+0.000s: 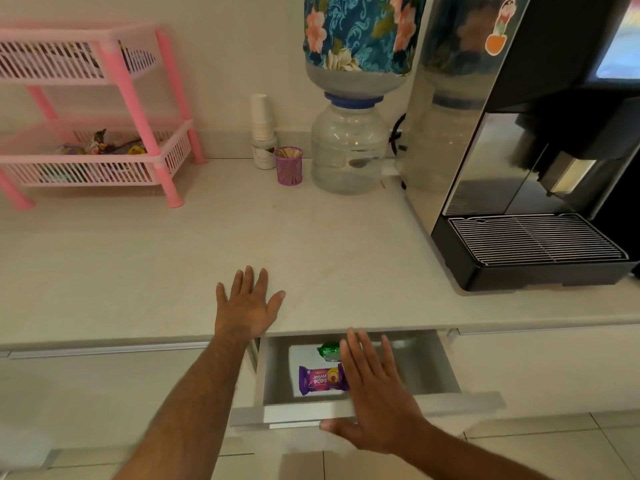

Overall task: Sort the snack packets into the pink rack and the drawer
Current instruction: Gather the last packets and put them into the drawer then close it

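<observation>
The drawer (429, 401) under the counter stands partly pulled out. Inside it lie a purple Jim Jam Pops packet (320, 380) and, behind that, a green packet (328, 351). My right hand (374, 396) hovers flat over the drawer's front edge with straight fingers, its thumb by the front panel, hiding part of both packets. My left hand (247, 306) lies flat on the counter with fingers spread, holding nothing. The pink rack (114, 81) stands at the back left, with several small packets (100, 145) on its lower shelf and some on the upper one.
A water bottle dispenser (349, 147) with a floral cover, a stack of paper cups (261, 117) and a purple stick holder (289, 164) stand at the back. A coffee machine (526, 168) fills the right. The white counter (173, 254) lies between.
</observation>
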`<act>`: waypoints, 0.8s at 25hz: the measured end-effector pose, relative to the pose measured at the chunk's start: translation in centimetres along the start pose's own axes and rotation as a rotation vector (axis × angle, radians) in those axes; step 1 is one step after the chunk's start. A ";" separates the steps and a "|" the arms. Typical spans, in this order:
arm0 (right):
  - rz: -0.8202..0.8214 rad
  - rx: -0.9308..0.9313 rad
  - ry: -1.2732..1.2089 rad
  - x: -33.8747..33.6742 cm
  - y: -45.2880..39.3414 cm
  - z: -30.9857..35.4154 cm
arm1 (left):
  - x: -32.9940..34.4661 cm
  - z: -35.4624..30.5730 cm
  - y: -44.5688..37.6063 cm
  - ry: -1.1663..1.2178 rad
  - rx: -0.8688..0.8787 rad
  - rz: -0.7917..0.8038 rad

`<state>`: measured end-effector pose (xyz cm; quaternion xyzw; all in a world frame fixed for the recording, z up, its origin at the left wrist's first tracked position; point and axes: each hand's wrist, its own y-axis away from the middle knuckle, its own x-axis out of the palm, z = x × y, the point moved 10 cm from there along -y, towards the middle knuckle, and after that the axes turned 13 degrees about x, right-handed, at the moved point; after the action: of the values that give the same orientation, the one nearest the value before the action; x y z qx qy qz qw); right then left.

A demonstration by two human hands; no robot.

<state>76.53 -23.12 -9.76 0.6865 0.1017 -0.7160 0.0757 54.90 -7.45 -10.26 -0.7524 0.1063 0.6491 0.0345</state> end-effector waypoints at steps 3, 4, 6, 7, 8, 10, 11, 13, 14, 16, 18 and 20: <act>0.035 0.048 0.004 0.5 -2.2 -0.9 | -0.1 0.0 0.1 0.003 0.002 -0.014; 0.041 0.059 0.008 0.6 -3.0 -1.2 | -0.1 0.0 0.1 -0.001 0.002 -0.017; 0.064 0.071 0.025 0.7 -4.3 -1.6 | 0.0 0.1 0.0 -0.007 0.004 -0.021; 0.069 0.070 0.043 0.8 -5.0 -1.8 | 0.0 0.0 0.0 -0.005 0.005 -0.022; 0.068 0.068 0.064 0.8 -5.5 -1.9 | 0.1 0.1 -0.1 -0.003 0.007 -0.023; 0.053 0.076 0.095 0.9 -6.3 -2.1 | 0.2 0.2 -0.1 -0.004 0.010 -0.022; 0.033 0.083 0.098 0.9 -6.7 -2.1 | 0.2 0.2 -0.2 -0.005 0.010 -0.021; -0.026 0.099 0.086 0.6 -7.2 -2.2 | 0.2 0.3 -0.2 -0.004 0.009 -0.023; -0.063 0.107 0.078 0.4 -7.4 -2.2 | 0.2 0.4 -0.1 -0.003 0.008 -0.027; -0.137 0.123 0.062 -0.2 -7.8 -2.1 | 0.1 0.3 -0.1 0.004 0.009 -0.042; -0.200 0.137 0.050 -0.8 -8.3 -2.1 | 0.0 0.3 -0.1 0.013 0.010 -0.054; -0.249 0.149 0.034 -1.3 -8.7 -2.0 | -0.1 0.2 0.0 0.015 0.010 -0.059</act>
<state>76.38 -14.27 -8.20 0.6845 0.1338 -0.7136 -0.0665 54.69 -7.36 -10.21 -0.7598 0.0875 0.6417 0.0566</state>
